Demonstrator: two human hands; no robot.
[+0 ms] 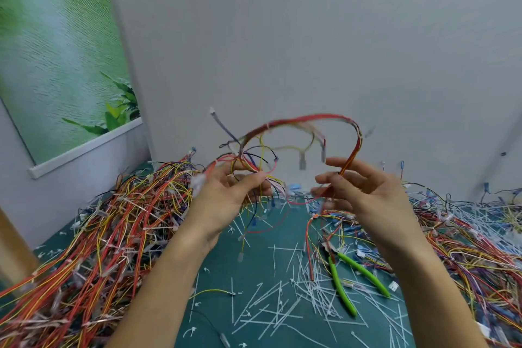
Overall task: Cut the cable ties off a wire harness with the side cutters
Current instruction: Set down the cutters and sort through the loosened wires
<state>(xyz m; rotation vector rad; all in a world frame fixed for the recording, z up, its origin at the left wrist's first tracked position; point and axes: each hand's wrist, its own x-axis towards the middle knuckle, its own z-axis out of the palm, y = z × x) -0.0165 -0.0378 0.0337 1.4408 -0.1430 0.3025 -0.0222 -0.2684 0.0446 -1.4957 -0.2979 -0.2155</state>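
Observation:
I hold a wire harness point(308, 120) of red, yellow and dark wires up in front of me, arched between both hands. My left hand point(226, 195) grips one end, where loose wires fan out. My right hand point(358, 186) pinches the other, orange-red end between thumb and fingers. White cable ties show along the arch, blurred by motion. The side cutters point(343, 280), with green handles, lie on the green mat point(254, 260) below my right hand, in neither hand.
A large heap of harnesses point(99, 234) covers the table's left side, another heap point(474, 248) the right. Cut white cable ties point(282, 302) litter the mat between them. A grey wall point(310, 37) stands close behind.

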